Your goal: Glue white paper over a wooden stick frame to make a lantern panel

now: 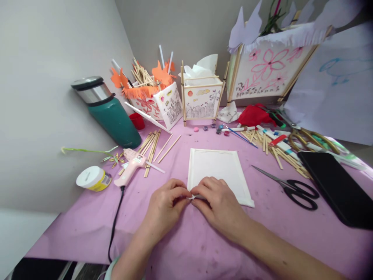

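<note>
A white fabric panel (217, 169) with folded borders lies flat on the purple tablecloth (204, 249) in front of me. At its near left corner, my left hand (169, 200) pinches the fabric between thumb and fingers. Close against it, my right hand (217, 198) pinches the near edge of the same panel, its fingers bent over the cloth. A small white twisted bit shows between the fingertips of both hands. The right hand covers part of the near border, and the panel's near right corner stays visible beyond it.
Left stand a pink glue gun (132, 167), a lidded jar (93, 179), a teal bottle (112, 116) and wooden sticks (153, 149). Black-handled scissors (291, 188) and a black phone (338, 186) lie right. Decorated boxes (202, 101) line the back, near markers (278, 142) and more sticks.
</note>
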`<state>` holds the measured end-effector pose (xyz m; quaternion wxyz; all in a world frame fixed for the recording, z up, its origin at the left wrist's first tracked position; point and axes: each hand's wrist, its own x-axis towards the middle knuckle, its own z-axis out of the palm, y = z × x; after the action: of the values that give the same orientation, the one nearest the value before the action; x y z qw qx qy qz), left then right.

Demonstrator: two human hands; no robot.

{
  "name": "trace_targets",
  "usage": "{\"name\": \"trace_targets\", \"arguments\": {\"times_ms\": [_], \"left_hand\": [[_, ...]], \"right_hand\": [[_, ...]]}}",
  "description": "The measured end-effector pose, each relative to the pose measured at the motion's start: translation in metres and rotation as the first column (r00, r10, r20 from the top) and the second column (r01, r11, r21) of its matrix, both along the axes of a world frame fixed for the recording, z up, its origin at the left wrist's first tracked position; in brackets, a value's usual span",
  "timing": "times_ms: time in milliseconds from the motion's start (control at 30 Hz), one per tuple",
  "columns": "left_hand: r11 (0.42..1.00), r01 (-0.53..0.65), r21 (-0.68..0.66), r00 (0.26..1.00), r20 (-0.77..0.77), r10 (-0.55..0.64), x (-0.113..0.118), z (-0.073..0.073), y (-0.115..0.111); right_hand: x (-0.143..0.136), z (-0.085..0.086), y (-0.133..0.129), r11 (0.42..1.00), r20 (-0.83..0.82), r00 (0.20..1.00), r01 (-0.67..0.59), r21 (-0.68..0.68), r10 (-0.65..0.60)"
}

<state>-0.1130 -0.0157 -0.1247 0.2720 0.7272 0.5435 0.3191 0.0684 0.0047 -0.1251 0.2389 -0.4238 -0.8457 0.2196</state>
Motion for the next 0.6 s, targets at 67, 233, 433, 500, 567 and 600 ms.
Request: {"name": "trace_targets", "arguments": {"times_ms": [67,233,433,500,567,600], "left_hand": [[0.998,0.037,0.058,0.999,0.009,-0.038,-0.001,-0.001,0.0],[0.989,0.11,0.103,0.988,-0.117,-0.098,-0.002,0.001,0.002],[0.992,0.124,0.04,0.951,-0.289,-0.107,0.001,0.011,0.004],[0.995,0.095,0.012,0.941,-0.328,-0.086,0.004,0.015,0.006],[0.998,0.067,-0.016,0.932,-0.357,-0.068,0.007,0.017,0.008],[0.998,0.06,-0.026,0.93,-0.361,-0.066,0.009,0.018,0.008]], "right_hand": [[0.0,0.0,0.0,1.0,0.003,1.0,0.001,0.006,-0.001],[-0.001,-0.003,0.001,1.0,-0.007,1.0,0.009,0.015,-0.009],[-0.001,-0.005,0.002,0.999,-0.042,0.998,0.048,0.009,-0.048],[-0.001,-0.005,0.002,0.998,-0.048,0.997,0.055,0.009,-0.055],[-0.002,-0.005,0.002,0.998,-0.042,0.997,0.062,0.011,-0.061],[-0.002,-0.004,0.001,0.998,-0.034,0.997,0.067,0.013,-0.067]]}}
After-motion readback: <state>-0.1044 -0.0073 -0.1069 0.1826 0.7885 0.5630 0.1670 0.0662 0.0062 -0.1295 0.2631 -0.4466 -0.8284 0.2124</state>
